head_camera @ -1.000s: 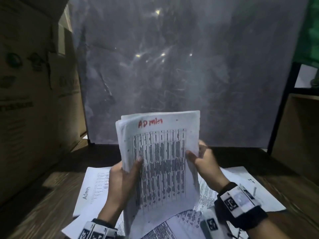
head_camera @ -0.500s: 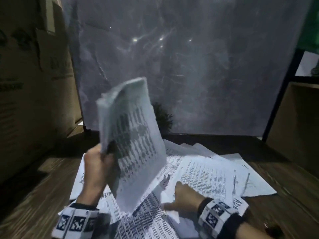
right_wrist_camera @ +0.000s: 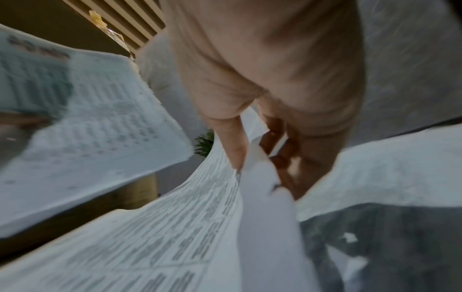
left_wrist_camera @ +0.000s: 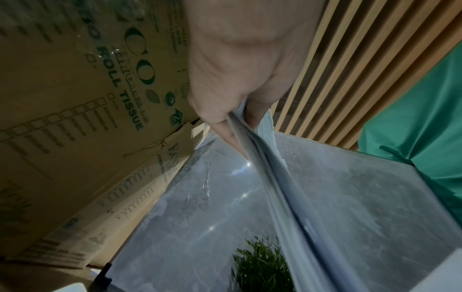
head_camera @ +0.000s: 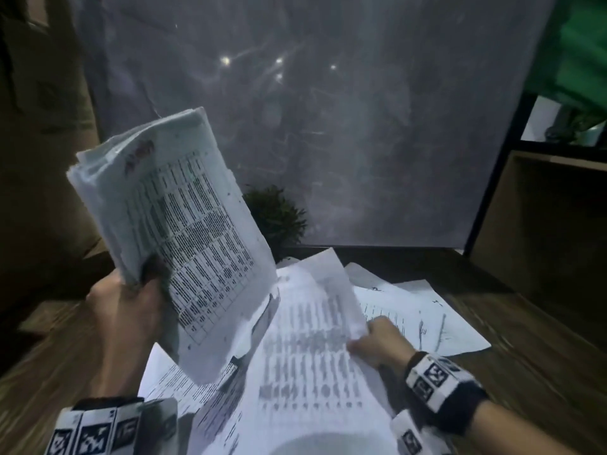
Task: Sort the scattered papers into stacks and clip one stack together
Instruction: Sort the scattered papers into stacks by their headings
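My left hand [head_camera: 131,303] grips a stack of printed papers [head_camera: 184,224] with red writing at the top, held upright above the table's left side. The left wrist view shows the thumb and fingers [left_wrist_camera: 225,110] pinching that stack [left_wrist_camera: 287,187] at its edge. My right hand [head_camera: 381,343] pinches the right edge of a single printed sheet [head_camera: 312,339] and lifts it off the pile. The thumb and fingers [right_wrist_camera: 235,142] close on this sheet [right_wrist_camera: 175,227] in the right wrist view. More loose papers [head_camera: 420,310] lie spread on the wooden table [head_camera: 542,372].
A small green plant [head_camera: 276,218] stands at the back of the table against a grey sheeted wall. Large cardboard boxes [left_wrist_camera: 75,98] stand on the left. A brown box or shelf [head_camera: 551,231] stands at the right.
My right hand let go of the stack, dropped to the table and picked up a single sheet. My left hand swung the stack to the left and keeps it raised.
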`<state>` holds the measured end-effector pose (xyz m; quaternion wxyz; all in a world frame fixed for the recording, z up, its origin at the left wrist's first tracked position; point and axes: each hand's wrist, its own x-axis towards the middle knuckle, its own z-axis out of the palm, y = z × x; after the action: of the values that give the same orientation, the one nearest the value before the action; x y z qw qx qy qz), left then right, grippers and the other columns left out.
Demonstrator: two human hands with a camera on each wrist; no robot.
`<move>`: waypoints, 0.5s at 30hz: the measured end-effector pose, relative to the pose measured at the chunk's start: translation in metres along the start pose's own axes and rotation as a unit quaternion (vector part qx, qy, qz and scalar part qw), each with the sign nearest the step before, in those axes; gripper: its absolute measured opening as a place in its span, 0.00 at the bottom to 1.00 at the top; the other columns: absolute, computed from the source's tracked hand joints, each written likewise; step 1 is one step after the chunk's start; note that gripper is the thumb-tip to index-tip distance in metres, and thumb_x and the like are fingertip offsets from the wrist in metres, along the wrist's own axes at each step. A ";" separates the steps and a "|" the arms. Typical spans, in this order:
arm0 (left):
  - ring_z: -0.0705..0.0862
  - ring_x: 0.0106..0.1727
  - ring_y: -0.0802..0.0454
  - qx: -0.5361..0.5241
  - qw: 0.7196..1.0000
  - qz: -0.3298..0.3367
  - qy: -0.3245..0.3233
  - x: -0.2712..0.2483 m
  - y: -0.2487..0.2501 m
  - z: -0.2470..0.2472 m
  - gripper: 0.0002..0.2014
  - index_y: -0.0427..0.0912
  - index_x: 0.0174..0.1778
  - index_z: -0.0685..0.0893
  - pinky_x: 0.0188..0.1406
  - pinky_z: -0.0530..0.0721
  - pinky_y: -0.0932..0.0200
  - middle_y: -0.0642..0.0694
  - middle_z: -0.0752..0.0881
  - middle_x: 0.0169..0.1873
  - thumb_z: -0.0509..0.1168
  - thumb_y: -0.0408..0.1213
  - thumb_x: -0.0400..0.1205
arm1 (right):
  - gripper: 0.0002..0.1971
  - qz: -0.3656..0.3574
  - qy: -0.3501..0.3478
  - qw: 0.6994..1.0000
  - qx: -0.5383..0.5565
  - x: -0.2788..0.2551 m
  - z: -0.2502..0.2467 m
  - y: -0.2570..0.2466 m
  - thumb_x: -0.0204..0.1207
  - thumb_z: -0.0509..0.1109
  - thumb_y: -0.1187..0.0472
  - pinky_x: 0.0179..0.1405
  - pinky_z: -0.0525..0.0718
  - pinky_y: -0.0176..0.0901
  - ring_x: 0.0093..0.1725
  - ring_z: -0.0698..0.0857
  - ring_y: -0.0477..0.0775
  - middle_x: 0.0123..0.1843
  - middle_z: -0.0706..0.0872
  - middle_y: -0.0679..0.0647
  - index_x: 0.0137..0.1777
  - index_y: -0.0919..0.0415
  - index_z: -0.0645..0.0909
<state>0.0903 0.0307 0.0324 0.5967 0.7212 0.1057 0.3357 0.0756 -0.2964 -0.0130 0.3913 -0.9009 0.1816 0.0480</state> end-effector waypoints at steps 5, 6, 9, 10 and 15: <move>0.75 0.36 0.46 0.015 1.000 0.021 0.010 0.009 -0.006 -0.001 0.22 0.38 0.42 0.79 0.42 0.78 0.40 0.32 0.83 0.37 0.59 0.57 0.73 | 0.08 0.063 0.079 0.989 -0.109 0.033 -0.043 0.034 0.68 0.70 0.62 0.36 0.83 0.45 0.44 0.87 0.62 0.40 0.85 0.59 0.36 0.64 0.75; 0.75 0.34 0.46 0.016 0.999 0.039 0.013 0.008 -0.003 -0.001 0.21 0.37 0.38 0.78 0.41 0.79 0.39 0.35 0.82 0.33 0.60 0.56 0.74 | 0.06 0.069 0.084 0.986 -0.130 0.038 -0.045 0.040 0.68 0.69 0.64 0.39 0.84 0.46 0.45 0.87 0.63 0.41 0.85 0.60 0.36 0.64 0.74; 0.67 0.23 0.51 0.028 0.995 0.095 0.033 0.000 0.006 -0.002 0.18 0.38 0.27 0.73 0.29 0.72 0.49 0.42 0.74 0.22 0.65 0.43 0.80 | 0.07 0.056 0.118 0.977 -0.166 0.049 -0.045 0.052 0.68 0.68 0.68 0.44 0.87 0.46 0.47 0.88 0.64 0.47 0.88 0.64 0.46 0.68 0.80; 0.64 0.22 0.51 0.039 0.992 0.109 0.039 -0.003 0.008 -0.003 0.19 0.37 0.26 0.73 0.27 0.67 0.52 0.40 0.73 0.21 0.67 0.38 0.82 | 0.07 0.052 0.137 0.973 -0.177 0.050 -0.044 0.052 0.70 0.68 0.68 0.44 0.87 0.46 0.47 0.87 0.64 0.48 0.88 0.63 0.47 0.68 0.80; 0.72 0.31 0.45 0.043 0.989 0.134 0.044 -0.004 0.010 -0.004 0.22 0.24 0.33 0.78 0.28 0.78 0.39 0.24 0.80 0.28 0.64 0.44 0.78 | 0.00 0.002 0.225 0.936 -0.272 0.048 -0.048 0.045 0.73 0.67 0.66 0.42 0.83 0.46 0.47 0.87 0.64 0.47 0.87 0.60 0.42 0.62 0.78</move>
<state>0.0818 0.0287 0.0408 0.5093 0.7386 0.0481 0.4391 0.1014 -0.3731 -0.0223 0.0803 -0.9597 0.2470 -0.1076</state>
